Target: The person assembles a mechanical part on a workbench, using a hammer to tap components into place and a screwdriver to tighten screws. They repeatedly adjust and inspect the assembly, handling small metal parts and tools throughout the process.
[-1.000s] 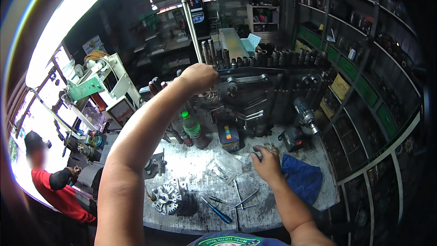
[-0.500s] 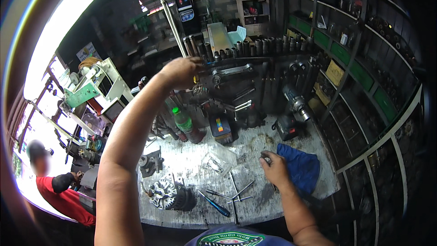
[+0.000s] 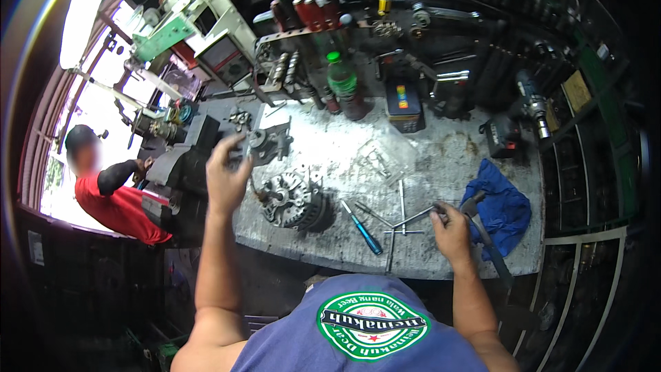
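My left hand (image 3: pixel 228 178) is raised at the left side of the bench, thumb and fingers apart, with nothing seen in it. Just beyond its fingertips is a grey metal bracket part (image 3: pixel 274 143). An alternator (image 3: pixel 295 201) sits to its right. My right hand (image 3: pixel 453 235) has its fingers closed at the end of a T-handle wrench (image 3: pixel 415 216), which lies across another T-handle wrench (image 3: pixel 402 196). A hammer (image 3: pixel 484 235) lies beside that hand, partly over a crumpled blue cloth (image 3: pixel 508 207). Left of the wrenches is a blue-handled screwdriver (image 3: pixel 362 229).
Behind these stand a green-capped bottle (image 3: pixel 342 81), a dark box (image 3: pixel 404 105) and a cordless impact wrench (image 3: pixel 533 107). A clear plastic bag (image 3: pixel 385 160) with small parts lies mid-bench. A tool rack lines the back. A person in red (image 3: pixel 113 200) works at the left.
My left hand has come back from the rear tool rack to the left of the alternator. My right hand has moved to the wrench. A hammer now shows by the cloth. The view has shifted.
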`<act>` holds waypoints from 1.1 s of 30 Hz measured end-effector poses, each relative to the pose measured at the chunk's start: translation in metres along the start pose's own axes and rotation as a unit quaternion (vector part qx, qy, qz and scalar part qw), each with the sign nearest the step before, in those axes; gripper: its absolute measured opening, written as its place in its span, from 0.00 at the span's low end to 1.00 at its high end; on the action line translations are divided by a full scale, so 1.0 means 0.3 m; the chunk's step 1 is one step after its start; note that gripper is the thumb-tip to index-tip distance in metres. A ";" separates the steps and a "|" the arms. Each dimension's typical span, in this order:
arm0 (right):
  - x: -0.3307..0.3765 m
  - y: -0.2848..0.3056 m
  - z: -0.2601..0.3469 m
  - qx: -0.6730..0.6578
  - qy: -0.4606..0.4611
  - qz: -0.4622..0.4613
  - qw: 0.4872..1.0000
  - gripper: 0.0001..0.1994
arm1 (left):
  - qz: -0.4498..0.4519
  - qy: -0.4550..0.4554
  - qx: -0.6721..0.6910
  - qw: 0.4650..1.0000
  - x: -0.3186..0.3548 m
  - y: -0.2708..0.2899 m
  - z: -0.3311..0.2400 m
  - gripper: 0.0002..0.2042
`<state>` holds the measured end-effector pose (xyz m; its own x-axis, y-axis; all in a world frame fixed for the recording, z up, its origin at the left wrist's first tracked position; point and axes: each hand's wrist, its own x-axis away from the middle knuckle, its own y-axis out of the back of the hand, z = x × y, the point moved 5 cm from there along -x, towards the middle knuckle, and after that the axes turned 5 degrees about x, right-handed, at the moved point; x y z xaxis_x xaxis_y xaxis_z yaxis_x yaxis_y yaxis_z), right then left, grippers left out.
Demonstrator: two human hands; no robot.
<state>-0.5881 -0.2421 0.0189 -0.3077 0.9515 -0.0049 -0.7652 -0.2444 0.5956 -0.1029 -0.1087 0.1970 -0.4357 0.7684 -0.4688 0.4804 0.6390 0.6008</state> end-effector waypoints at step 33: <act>-0.547 -0.624 0.236 0.392 -0.041 0.051 0.918 0.13 | 0.156 0.196 0.390 0.886 0.420 -0.202 0.483 0.46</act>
<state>-0.3542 -0.3393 -0.0351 -0.2861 0.9502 0.1240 -0.0826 -0.1534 0.9847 -0.0766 -0.0455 0.0076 -0.3460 0.9382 -0.0051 0.9376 0.3456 -0.0395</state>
